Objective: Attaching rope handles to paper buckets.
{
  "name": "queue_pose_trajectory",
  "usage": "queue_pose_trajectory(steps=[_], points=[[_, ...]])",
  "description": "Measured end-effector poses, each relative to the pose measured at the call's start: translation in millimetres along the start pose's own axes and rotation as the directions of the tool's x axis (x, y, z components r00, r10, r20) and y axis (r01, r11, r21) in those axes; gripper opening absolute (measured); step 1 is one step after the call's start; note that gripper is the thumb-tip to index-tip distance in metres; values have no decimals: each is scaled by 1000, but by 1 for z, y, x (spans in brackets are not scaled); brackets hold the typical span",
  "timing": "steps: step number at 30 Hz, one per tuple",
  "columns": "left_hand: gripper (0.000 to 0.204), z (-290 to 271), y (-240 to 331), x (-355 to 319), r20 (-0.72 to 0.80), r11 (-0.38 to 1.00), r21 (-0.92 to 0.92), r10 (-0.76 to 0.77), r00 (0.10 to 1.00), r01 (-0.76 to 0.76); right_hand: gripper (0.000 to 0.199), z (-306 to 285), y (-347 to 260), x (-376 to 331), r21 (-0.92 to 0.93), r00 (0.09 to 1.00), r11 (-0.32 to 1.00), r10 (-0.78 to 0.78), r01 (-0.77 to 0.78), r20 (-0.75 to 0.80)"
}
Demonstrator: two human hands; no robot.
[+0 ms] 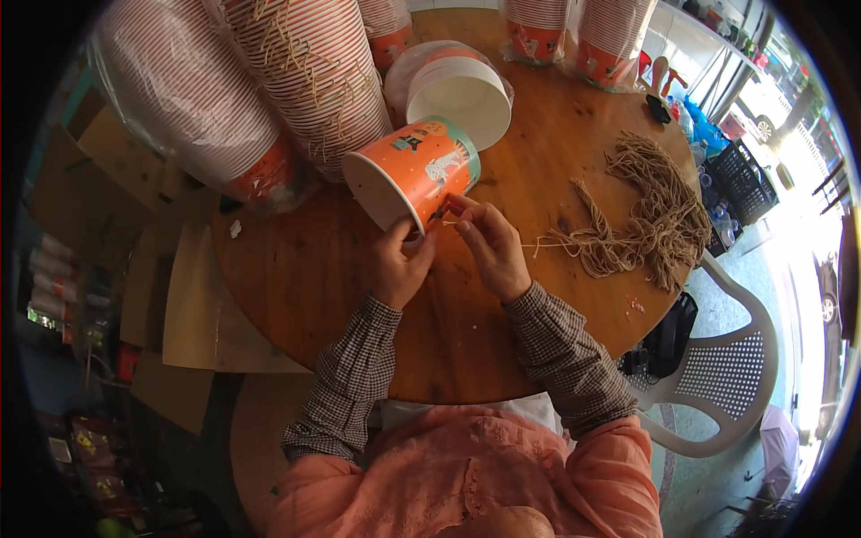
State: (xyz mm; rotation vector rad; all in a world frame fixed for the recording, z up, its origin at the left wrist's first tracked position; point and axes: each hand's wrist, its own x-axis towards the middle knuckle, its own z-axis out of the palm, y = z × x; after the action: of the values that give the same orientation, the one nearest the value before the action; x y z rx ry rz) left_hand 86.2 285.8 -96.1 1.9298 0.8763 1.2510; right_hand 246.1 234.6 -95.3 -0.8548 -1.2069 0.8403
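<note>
An orange printed paper bucket (414, 166) lies tilted on its side over the table, its wide rim toward the left. My left hand (404, 264) is closed on the rim's near edge, thumb against the side. Close by, my right hand (491, 247) pinches a thin piece of tan string (451, 223) at the bucket's side. A strand (540, 244) runs from near that hand toward a loose heap of tan string (641, 215) on the right of the table. Behind the bucket, white paper buckets (459, 103) lie nested on their side, open end toward me.
Tall stacks of nested buckets in clear plastic (202, 99) rise at the far left, one stack (300, 81) with strings hanging over it. More wrapped stacks (614, 45) stand at the far right. The round wooden table (296, 278) has a white plastic chair (731, 368) beside it and cardboard (193, 296) at left.
</note>
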Motion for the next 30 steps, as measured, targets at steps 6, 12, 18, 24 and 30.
queue_pose_trajectory(steps=[6, 12, 18, 24, 30], points=[[20, -1, 5, -1, -19, 998, 55, -29, 999, 30, 6, -6, 3, 2, -21, 996, 999, 47, -49, -70], [22, -4, 12, -1, -25, 990, -123, -77, 997, 73, 10, -1, -9, -3, -74, 998, 996, 38, -41, -43], [23, 2, 1, -1, 40, 994, -99, 47, 998, -43, 9, 1, -12, 0, 145, 999, 988, -40, 43, -26], [25, 11, 11, 3, 52, 863, -483, -142, 988, 150, 7, 1, -10, 0, 197, 997, 978, -54, 63, -51], [24, 12, 2, 4, 105, 701, -670, -238, 966, 245, 5, 1, -12, 6, -156, 966, 962, -241, 224, -96]])
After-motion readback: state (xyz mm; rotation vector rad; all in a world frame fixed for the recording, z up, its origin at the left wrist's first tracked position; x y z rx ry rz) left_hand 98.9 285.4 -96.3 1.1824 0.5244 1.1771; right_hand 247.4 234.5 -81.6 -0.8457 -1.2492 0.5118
